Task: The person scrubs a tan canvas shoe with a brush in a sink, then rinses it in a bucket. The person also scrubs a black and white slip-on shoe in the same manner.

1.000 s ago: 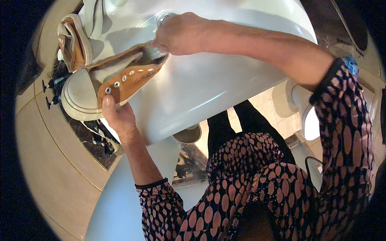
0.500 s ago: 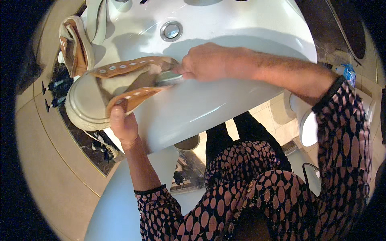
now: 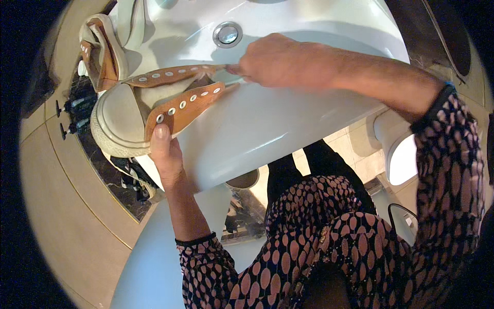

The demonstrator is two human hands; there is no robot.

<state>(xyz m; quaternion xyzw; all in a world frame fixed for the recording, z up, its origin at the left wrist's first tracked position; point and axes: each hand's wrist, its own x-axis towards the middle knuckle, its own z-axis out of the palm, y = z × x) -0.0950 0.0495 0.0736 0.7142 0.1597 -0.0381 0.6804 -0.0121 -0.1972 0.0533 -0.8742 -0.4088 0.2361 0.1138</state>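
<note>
Holding is done by the left hand (image 3: pixel 165 153): pale shoe (image 3: pixel 117 114) is gripped over the left end of the white sink (image 3: pixel 309 118), thumb pressed by the toe-end eyelet of an orange-brown flap (image 3: pixel 188 105). Right hand (image 3: pixel 278 61) is curled closed on a pale item (image 3: pixel 234 79) at the shoe's heel end; blurred, kind can't be told. Second shoe (image 3: pixel 119 54) is seen just beyond the toe.

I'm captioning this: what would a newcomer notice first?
The pale shoe draws the eye, its orange flaps spread over the white basin, left hand near its toe, right hand at its heel end. A second shoe sits at the basin's left edge. The metal drain shines beyond the heel.
</note>
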